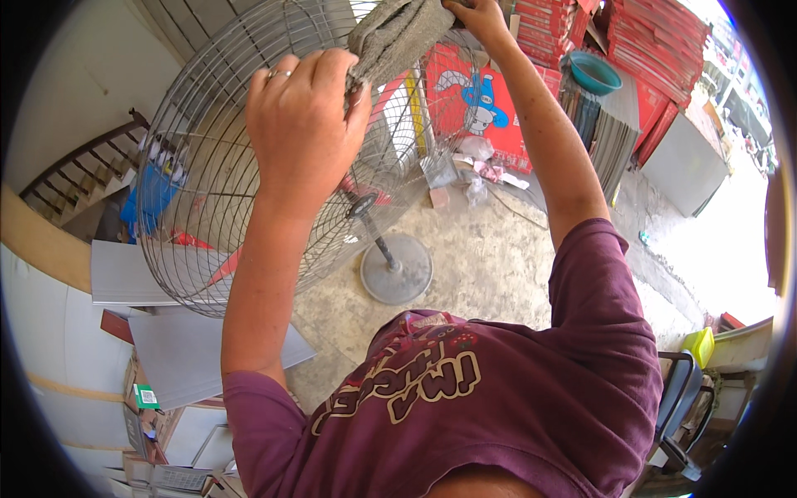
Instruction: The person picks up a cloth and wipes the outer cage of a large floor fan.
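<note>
A large standing fan with a round wire cage point(199, 158) is in front of me, with red blades inside. Up at the top of the view, a folded grey cloth point(403, 41), dirty-looking and creased, stretches between my two hands across the upper part of the cage. My left hand point(303, 112), a ring on one finger, grips the cloth's left end. Partly cut off by the upper edge, my right hand point(480, 15) holds its far right end. Below the cage, the fan's pole meets a round grey base point(397, 270) on the floor.
Stacks of red flattened cardboard point(656, 46) stand at the far right, with a teal basin point(594, 73) among them. Plastic bags and scraps point(477, 174) lie behind the fan. Grey panels point(191, 349) are at the left, a staircase railing point(87, 153) beyond. A chair point(681, 398) stands right.
</note>
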### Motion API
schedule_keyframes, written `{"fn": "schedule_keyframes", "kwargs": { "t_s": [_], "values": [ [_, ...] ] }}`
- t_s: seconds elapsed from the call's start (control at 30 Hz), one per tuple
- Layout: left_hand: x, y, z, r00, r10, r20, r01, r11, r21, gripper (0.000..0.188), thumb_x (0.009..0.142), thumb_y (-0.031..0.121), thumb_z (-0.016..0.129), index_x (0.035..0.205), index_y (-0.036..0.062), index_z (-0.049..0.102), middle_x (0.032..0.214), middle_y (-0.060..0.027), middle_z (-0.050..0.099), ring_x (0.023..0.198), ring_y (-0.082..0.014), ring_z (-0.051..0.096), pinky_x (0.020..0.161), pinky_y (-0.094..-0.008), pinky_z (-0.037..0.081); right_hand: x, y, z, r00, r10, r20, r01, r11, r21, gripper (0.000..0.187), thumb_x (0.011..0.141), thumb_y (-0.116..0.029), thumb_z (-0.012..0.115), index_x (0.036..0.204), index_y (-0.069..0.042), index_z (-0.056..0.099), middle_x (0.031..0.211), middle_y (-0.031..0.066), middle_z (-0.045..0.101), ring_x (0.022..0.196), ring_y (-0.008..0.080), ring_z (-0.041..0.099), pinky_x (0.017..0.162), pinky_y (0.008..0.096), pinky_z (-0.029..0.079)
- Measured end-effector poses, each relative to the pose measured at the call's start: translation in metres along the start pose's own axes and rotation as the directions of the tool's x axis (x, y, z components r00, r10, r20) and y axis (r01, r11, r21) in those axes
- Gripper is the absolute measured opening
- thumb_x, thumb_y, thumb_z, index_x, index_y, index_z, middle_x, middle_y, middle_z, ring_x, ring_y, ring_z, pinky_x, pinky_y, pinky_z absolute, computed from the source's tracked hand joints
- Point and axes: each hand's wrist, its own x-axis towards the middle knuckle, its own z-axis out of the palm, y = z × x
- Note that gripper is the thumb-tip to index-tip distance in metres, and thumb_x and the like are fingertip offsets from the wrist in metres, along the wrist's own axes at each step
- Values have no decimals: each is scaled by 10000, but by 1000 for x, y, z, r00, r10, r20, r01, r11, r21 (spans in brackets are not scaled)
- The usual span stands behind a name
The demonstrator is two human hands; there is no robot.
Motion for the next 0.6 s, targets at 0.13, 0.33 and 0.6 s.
{"fn": "schedule_keyframes", "kwargs": {
  "t_s": [0.13,0.33,0.6],
  "values": [
    [19,14,19,995,59,77,-59,998,-2,221,705,152,714,886,113,593,809,-10,637,743,-194,565,682,-325,387,-6,38,-12,991,111,-80,-117,990,-78,319,794,-247,683,981,11,667,812,72,671,719,85,606,675,243,493],
    [37,23,69,976,163,141,-159,987,-38,230,709,149,707,899,97,589,804,-10,628,773,-202,561,749,-348,367,-30,100,-27,923,346,-169,-315,931,183,288,800,-205,682,969,26,663,770,71,666,645,112,627,590,250,515],
    [38,30,132,938,264,227,-267,964,-16,231,684,153,717,864,103,580,824,-18,625,827,-205,568,770,-355,369,-97,166,-8,748,591,-302,-449,785,426,195,837,-167,628,901,16,648,712,70,630,596,137,614,502,268,502]
  ]
}}
